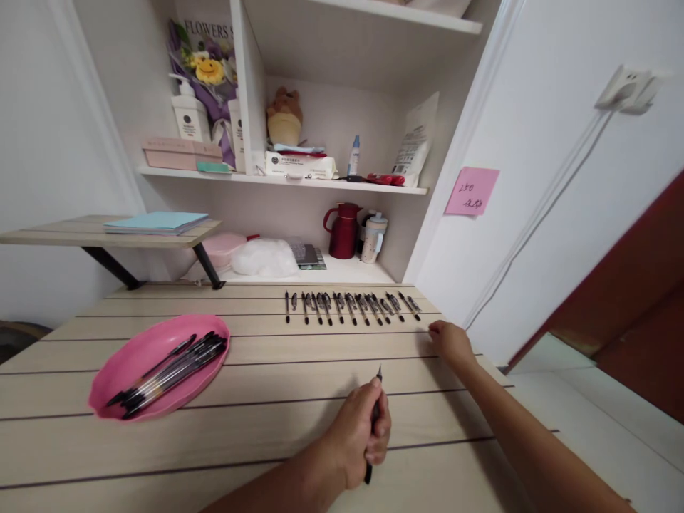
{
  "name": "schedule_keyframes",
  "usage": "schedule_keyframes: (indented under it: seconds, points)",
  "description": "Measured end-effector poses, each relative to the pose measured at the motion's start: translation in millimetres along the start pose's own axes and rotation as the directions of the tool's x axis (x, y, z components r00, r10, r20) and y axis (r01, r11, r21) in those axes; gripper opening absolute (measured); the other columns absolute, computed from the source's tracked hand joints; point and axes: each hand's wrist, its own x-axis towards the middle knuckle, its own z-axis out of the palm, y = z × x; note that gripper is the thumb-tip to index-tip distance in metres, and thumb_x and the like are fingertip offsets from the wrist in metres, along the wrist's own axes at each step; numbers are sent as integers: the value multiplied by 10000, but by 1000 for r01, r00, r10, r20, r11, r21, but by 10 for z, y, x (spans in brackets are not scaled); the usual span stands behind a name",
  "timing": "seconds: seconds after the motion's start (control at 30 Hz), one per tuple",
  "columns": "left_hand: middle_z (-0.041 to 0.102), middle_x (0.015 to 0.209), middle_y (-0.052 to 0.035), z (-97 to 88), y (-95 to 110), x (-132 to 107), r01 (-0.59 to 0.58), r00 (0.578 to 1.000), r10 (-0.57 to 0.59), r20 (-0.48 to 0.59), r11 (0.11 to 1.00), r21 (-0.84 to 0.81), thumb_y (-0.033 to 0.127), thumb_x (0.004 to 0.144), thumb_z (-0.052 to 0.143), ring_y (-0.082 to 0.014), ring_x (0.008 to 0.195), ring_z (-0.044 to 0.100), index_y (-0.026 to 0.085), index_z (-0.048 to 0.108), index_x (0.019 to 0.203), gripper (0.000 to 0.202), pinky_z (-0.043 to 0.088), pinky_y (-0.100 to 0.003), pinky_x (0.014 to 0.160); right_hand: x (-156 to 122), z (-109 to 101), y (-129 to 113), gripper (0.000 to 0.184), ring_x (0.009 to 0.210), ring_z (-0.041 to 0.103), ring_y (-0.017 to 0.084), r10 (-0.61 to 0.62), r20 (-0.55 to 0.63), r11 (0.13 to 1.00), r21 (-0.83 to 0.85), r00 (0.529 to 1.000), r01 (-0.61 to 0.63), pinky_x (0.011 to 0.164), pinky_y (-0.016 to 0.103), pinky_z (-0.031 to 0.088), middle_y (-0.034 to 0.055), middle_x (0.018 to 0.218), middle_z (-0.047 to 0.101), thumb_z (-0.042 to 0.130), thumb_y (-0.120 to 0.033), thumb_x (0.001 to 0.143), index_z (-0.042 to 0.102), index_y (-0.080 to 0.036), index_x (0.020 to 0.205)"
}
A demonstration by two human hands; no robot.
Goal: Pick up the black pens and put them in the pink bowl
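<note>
My left hand [359, 431] is wrapped round a black pen [376, 412] above the near part of the table. The pen's bare tip points up and away, and its dark lower end sticks out below the fist. My right hand [449, 342] is low by the table's right edge, just past the right end of a row of pens [351, 308]. Its fingers are closed together; whatever they hold is hidden. Short dark pieces that look like pen caps lie between the pens in that row. At the left, a pink dish [110, 370] holds several clear-barrelled pens [179, 370].
A small raised stand [32, 231] with blue paper [157, 222] rises at the back left. Behind the table are shelves with a red jug [343, 231], a light cup [373, 239] and a white plastic bag [264, 258]. A white wall borders the right side.
</note>
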Motion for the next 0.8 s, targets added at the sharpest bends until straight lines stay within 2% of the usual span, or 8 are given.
schedule_keyframes:
  seconds: [0.17, 0.37, 0.6, 0.8]
  points:
    - [313, 423, 85, -5, -1, -1, -8, 1000, 8, 6, 1000, 3, 537, 779, 422, -30, 313, 149, 201, 387, 681, 351, 45, -191, 371, 31, 127, -148, 220, 861, 601, 228, -24, 51, 989, -147, 998, 32, 692, 287, 403, 132, 911, 651, 453, -233, 792, 651, -157, 850]
    - [312, 418, 82, -6, -7, 8, 7, 1000, -7, 4, 1000, -17, 511, 799, 403, -31, 306, 154, 200, 389, 679, 333, 49, -190, 366, 77, 151, -143, 299, 887, 600, 246, -20, 78, 970, -240, 997, 38, 714, 324, 421, 159, 951, 622, 375, -257, 852, 641, -138, 915]
    - [324, 417, 87, -25, -17, 28, 2, 1000, -2, 6, 1000, -25, 534, 768, 445, -26, 307, 163, 201, 395, 690, 346, 53, -189, 367, 87, 177, -159, 309, 868, 610, 251, -34, 78, 961, -273, 996, 54, 706, 334, 428, 173, 978, 602, 372, -272, 856, 639, -121, 895]
    - [328, 423, 87, -26, -4, 16, 9, 1000, -9, 11, 1000, -25, 554, 759, 443, -26, 309, 155, 202, 387, 685, 364, 40, -191, 374, 65, 159, -168, 282, 860, 610, 237, -39, 42, 967, -250, 998, 48, 679, 295, 419, 149, 968, 620, 400, -272, 835, 640, -135, 891]
